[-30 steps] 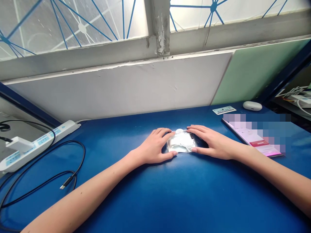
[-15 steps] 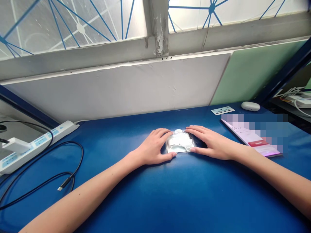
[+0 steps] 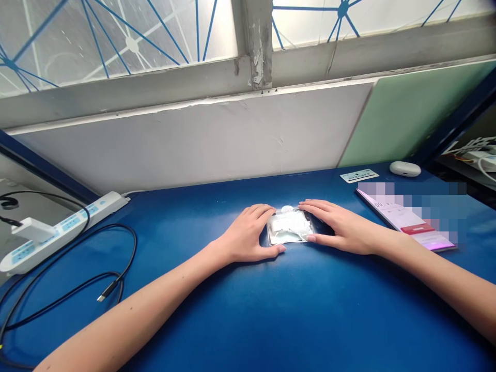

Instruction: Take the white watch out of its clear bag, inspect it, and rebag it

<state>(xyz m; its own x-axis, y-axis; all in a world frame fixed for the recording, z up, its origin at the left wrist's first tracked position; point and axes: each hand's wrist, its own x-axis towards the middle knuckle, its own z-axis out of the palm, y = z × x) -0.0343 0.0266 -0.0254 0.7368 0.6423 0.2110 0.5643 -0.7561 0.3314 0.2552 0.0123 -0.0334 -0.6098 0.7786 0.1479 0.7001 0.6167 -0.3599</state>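
Observation:
A small shiny plastic packet lies on the blue table, with a round white piece at its far edge. Glare hides what is inside it. My left hand rests on the table at the packet's left side, fingers stretched forward and thumb held apart near the front corner. On the other side, my right hand lies with its fingers extended and thumb apart; its thumb tip and fingertips reach the packet's right edge. Neither hand closes around the packet.
A white power strip with a plugged-in charger stands at the left. A black cable loops beside it. On the right are a phone with a lit screen, a card and a white earbud case.
The whole view has shifted slightly, so things appear a little further right. My hands and the packet keep the same places on the table.

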